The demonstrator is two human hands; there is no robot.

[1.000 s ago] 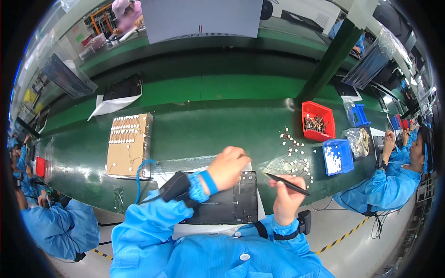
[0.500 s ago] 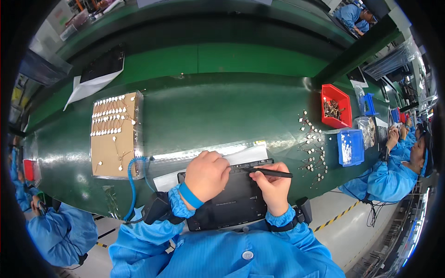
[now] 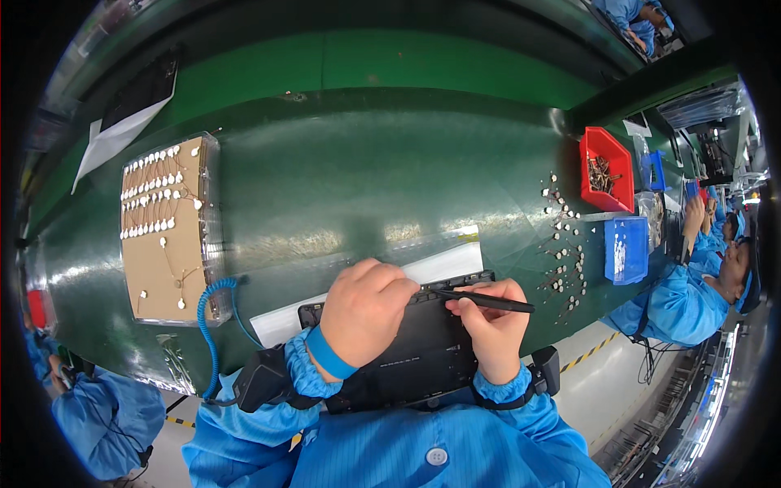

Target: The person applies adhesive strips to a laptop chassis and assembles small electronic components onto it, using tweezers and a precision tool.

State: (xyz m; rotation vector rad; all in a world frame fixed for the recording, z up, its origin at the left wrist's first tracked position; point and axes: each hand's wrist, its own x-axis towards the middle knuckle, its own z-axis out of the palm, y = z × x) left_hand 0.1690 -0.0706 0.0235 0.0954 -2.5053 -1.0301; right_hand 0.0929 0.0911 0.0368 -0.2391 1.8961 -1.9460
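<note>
A flat black panel like a tablet's rear housing (image 3: pixel 423 351) lies in front of me, partly over a white sheet (image 3: pixel 443 259). My left hand (image 3: pixel 368 313), a blue band on its wrist, rests at the panel's far edge with its fingers bent together; what they pinch, if anything, is hidden. My right hand (image 3: pixel 496 324) grips black tweezers (image 3: pixel 498 302) between thumb and fingers. The tweezers' tips touch or hover over the slots along that far edge, close to my left fingertips. Whether a small part sits between the tips I cannot tell.
At the left stands a clear tray with a cardboard layer (image 3: pixel 154 268) bearing small white wired discs. More wired discs (image 3: pixel 561 244) lie scattered right, near a red bin (image 3: pixel 606 171) and blue bin (image 3: pixel 626 252). A coiled blue cord (image 3: pixel 213 325) hangs by my left sleeve. Co-workers sit both sides.
The whole view has shifted, so the tray sits farther left and the bins farther right. Both hands stay at the panel's far edge, the right one still gripping the tweezers.
</note>
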